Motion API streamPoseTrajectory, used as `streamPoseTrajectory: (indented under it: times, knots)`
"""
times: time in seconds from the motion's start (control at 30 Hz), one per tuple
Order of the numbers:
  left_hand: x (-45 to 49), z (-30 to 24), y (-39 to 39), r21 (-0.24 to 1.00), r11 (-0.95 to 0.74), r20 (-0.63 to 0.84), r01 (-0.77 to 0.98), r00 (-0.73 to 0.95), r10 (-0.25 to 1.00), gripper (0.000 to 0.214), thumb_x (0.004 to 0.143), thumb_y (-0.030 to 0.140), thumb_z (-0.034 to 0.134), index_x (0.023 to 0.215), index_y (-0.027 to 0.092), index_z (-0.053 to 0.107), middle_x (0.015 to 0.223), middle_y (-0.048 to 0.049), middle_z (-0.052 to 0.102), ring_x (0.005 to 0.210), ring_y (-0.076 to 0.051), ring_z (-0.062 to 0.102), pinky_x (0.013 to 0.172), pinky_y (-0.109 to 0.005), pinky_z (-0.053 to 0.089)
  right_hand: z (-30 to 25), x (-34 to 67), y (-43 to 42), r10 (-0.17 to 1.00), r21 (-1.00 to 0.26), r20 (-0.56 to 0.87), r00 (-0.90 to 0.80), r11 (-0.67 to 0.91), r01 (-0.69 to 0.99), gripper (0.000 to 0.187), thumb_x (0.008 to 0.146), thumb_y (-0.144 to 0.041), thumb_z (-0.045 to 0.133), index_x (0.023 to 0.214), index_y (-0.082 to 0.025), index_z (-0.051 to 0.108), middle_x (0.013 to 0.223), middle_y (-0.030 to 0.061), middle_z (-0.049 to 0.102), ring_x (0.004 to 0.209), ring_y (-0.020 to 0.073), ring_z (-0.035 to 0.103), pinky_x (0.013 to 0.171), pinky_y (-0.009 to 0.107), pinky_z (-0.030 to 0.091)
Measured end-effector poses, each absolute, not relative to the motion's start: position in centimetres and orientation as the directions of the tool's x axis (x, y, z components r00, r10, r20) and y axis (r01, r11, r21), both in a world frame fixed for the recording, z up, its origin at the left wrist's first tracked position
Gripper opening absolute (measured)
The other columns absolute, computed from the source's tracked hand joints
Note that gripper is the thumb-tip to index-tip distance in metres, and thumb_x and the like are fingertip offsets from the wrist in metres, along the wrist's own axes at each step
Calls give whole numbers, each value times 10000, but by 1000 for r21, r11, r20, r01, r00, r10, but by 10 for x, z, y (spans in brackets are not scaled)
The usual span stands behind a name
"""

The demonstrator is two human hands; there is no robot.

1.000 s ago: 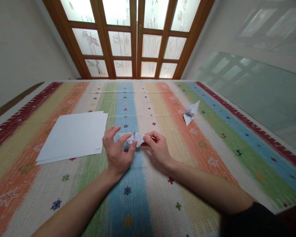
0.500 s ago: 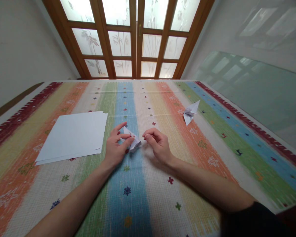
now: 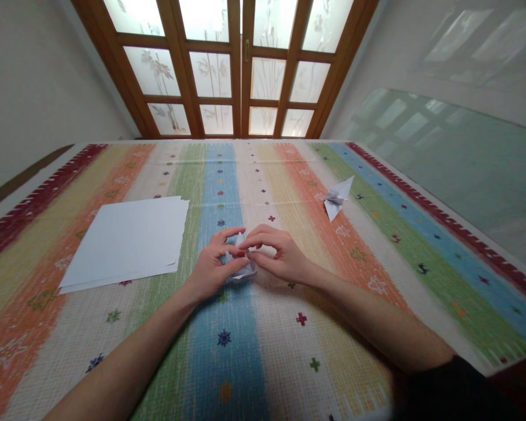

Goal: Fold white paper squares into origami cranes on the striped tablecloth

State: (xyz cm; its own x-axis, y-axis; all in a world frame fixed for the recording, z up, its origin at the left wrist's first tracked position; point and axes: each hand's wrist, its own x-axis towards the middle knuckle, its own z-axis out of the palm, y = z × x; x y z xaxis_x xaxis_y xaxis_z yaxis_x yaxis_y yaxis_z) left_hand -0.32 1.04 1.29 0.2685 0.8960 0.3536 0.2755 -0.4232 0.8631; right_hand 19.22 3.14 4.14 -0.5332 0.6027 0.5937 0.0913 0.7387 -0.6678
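Between my hands, over the blue stripe of the cloth, is a small folded piece of white paper (image 3: 245,271) with pointed corners. My left hand (image 3: 217,262) grips it from the left, thumb and fingers closed on it. From the right, my right hand (image 3: 279,252) pinches at its upper part, thumb and forefinger bent together. The fingers hide much of the folds. Farther off to the right, a finished-looking folded paper crane (image 3: 338,197) lies on the orange and green stripes, apart from both hands.
A stack of white paper sheets (image 3: 127,242) lies left of my hands. The striped tablecloth (image 3: 228,374) covers the table. A wooden door with frosted panes (image 3: 214,76) stands beyond the far edge, and a glass panel (image 3: 442,152) leans along the right wall.
My right hand has moved left from beside the folded paper and now touches it. The paper has turned, with a point now up between the hands. My left hand has shifted slightly right.
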Motion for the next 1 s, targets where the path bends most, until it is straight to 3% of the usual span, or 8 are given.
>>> streamPoseTrajectory:
  times: [0.47,0.83,1.0]
  knots:
    - [-1,9,9,874,-382,334,300,199,921,102,786,328,705,759,245,758,1229,-90,648,1179,-281,569,1043,-500,395,35,189,31,671,-669,618,-409,723,173,106,824,-108,624,766,-193,652,785,25,672,768,134,621,713,279,484]
    - [2,11,5,795,-426,427,431,100,898,105,819,318,690,784,261,771,1167,-66,658,1136,-265,573,1016,-487,436,27,188,33,828,-880,414,-378,471,67,75,797,-216,681,726,-194,694,754,26,710,708,139,661,662,276,512]
    - [2,8,3,762,-444,468,472,73,880,95,828,308,686,806,273,771,1151,-56,650,1115,-253,577,987,-475,463,24,188,34,842,-902,368,-395,426,67,110,821,-278,687,754,-197,718,773,32,733,721,145,679,693,293,530]
